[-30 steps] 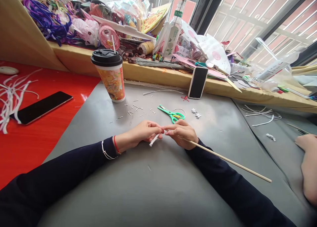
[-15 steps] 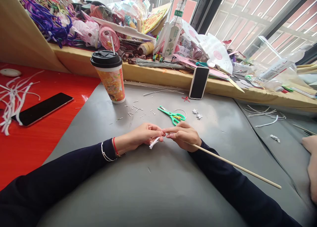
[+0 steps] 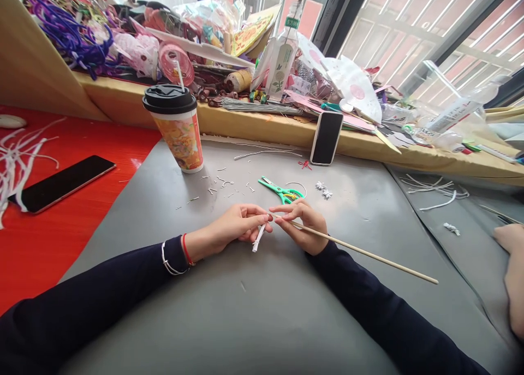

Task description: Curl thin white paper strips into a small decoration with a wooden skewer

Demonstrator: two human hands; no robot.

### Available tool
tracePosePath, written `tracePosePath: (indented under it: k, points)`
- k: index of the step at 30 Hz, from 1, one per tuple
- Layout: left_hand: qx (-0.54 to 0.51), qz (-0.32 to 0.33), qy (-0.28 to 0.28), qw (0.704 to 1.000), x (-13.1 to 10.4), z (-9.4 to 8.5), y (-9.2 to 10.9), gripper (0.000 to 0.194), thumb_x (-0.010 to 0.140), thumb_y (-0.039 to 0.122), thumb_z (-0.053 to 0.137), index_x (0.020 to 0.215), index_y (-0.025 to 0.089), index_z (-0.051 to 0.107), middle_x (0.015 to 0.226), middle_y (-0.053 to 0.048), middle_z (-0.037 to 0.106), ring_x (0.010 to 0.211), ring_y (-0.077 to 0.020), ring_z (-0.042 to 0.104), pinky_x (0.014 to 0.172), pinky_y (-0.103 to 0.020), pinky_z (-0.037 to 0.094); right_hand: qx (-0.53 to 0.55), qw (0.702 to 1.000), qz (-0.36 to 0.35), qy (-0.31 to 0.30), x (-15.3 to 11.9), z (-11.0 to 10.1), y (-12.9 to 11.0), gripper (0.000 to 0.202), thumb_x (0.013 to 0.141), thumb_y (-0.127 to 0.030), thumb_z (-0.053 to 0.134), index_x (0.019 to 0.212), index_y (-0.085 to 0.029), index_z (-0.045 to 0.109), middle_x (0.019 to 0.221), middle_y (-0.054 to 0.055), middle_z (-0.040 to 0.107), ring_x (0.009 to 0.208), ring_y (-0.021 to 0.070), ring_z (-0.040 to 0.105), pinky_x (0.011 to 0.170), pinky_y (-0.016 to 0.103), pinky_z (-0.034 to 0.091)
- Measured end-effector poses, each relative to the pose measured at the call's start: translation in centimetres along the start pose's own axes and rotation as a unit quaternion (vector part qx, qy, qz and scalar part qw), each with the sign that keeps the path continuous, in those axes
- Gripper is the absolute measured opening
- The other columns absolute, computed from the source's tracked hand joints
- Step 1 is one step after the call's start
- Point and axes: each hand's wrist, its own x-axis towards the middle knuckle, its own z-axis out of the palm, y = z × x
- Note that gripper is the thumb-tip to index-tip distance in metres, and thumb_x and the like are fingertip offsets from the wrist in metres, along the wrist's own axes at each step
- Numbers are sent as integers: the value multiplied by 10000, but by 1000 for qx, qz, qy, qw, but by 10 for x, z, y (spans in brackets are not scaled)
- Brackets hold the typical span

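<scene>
Near the middle of the grey table, my left hand (image 3: 244, 222) is closed on a small white cord piece (image 3: 258, 238), whose end hangs below the fingers. Facing it, my right hand (image 3: 305, 226) grips a long thin wooden stick (image 3: 368, 251) between thumb and fingers. The stick's tip meets my left fingertips, and its other end points down to the right over my right sleeve. Just beyond my right hand lie green-handled scissors (image 3: 278, 189), partly hidden by its fingers. Two small white knotted pieces (image 3: 323, 189) rest to the right of the scissors.
A lidded paper cup (image 3: 176, 129) stands at the back left, near white scraps (image 3: 219, 184). One phone (image 3: 326, 138) leans against the cluttered ledge (image 3: 245, 121); another phone (image 3: 67, 183) lies on the red surface. Another person's hand (image 3: 510, 238) is at the right edge.
My right fingers have shifted along the stick, whose far end has swung up and left. The white cord piece now hangs more steeply. The view has moved slightly.
</scene>
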Motion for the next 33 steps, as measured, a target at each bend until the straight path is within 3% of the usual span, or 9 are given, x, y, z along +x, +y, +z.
tracePosePath:
  k: [5, 9, 18, 33]
  points:
    - [-19, 3, -9, 1000, 1, -1, 0, 304, 786, 421, 572, 891, 137, 605, 822, -62, 627, 491, -39, 394, 433, -182, 251, 40, 999, 28, 9, -1, 3, 2, 198, 766, -187, 624, 689, -235, 448, 886, -13, 705, 660, 135, 539, 719, 382, 429]
    - [-26, -6, -13, 1000, 0, 0, 2, 327, 782, 422, 575, 900, 118, 602, 841, -82, 632, 489, -38, 387, 431, -183, 245, 57, 998, 30, 13, -2, 4, 3, 191, 766, -189, 625, 695, -233, 452, 880, -11, 707, 667, 136, 558, 725, 383, 427]
    - [-30, -4, -8, 1000, -3, 3, 6, 252, 791, 364, 579, 826, 118, 626, 598, -7, 548, 501, -52, 391, 455, -180, 255, 66, 997, 43, 10, -1, 5, 2, 179, 781, -232, 610, 693, -228, 454, 874, 7, 701, 644, 135, 576, 684, 370, 450]
    - [-21, -27, -17, 999, -4, 2, 8, 268, 774, 369, 586, 750, 103, 619, 511, 37, 418, 453, -41, 290, 447, -198, 202, -26, 994, -99, -45, 6, -2, -1, 161, 781, -138, 586, 698, -243, 497, 896, -11, 703, 640, 132, 481, 615, 328, 459]
